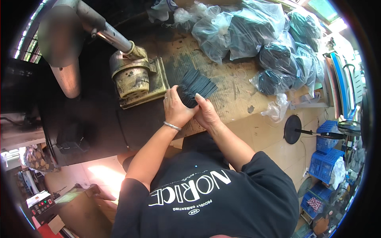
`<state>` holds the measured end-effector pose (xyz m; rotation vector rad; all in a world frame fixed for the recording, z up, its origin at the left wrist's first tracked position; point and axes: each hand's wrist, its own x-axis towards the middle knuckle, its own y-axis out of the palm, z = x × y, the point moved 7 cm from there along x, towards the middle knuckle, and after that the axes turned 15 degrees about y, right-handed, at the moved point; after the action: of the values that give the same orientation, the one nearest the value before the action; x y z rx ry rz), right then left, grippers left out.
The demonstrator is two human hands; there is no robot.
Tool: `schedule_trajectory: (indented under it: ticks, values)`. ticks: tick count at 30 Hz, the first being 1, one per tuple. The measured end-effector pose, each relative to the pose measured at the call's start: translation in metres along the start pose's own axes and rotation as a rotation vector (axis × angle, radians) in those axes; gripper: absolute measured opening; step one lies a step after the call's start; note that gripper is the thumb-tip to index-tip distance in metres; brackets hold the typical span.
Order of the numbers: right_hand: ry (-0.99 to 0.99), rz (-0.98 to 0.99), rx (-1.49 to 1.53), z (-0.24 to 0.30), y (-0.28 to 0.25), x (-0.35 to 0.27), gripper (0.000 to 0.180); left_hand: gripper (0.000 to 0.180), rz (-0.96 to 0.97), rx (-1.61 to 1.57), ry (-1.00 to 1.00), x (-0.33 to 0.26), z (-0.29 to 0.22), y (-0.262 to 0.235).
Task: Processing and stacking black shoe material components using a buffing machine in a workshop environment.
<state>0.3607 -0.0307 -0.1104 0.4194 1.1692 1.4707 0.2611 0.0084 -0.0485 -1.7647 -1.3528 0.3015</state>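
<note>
Fingers (pixel 173 94) around near end, dark layered stack (pixel 199 84) extending beyond

Daylight around a stained workbench (pixel 228 104)

The workbench is tan, scuffed and dark-marked; to its right lies pale tiled floor (pixel 274 142), with blue crates (pixel 323 166) farther right; beyond its far right corner, a bright greenish window (pixel 323 8); beyond its far left corner, a barred window (pixel 31 48); off its near left side, a glaring patch of light (pixel 104 176).
</note>
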Motion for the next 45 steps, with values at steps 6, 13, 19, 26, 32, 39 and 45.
schedule_trajectory:
  ticks: [6, 13, 19, 26, 32, 39, 45]
  values:
    - [-0.084, -0.055, -0.084, 0.045, 0.004, 0.019, 0.045, 0.093, -0.006, -0.047, -0.081, 0.036, -0.003, 0.015]
    - [0.14, -0.173, 0.192, 0.061, -0.05, 0.084, 0.026, 0.106, 0.205, 0.014, -0.058, 0.082, 0.023, 0.047]
    - [0.195, -0.186, 0.289, 0.061, -0.042, 0.087, 0.024, 0.071, 0.04, -0.447, -0.162, 0.082, 0.074, 0.054]
    - [0.169, -0.176, 0.251, 0.058, -0.059, 0.097, 0.021, 0.06, 0.066, -0.652, -0.243, 0.082, 0.081, 0.063]
    - [0.141, -0.172, 0.241, 0.06, -0.058, 0.091, 0.021, 0.056, 0.081, -0.562, -0.18, 0.084, 0.074, 0.055]
    - [0.087, -0.243, 0.209, 0.06, -0.061, 0.09, 0.02, 0.05, 0.038, -0.444, -0.097, 0.087, 0.082, 0.058]
    - [0.041, -0.312, 0.175, 0.061, -0.058, 0.092, 0.022, 0.054, 0.025, -0.198, 0.007, 0.095, 0.055, 0.04]
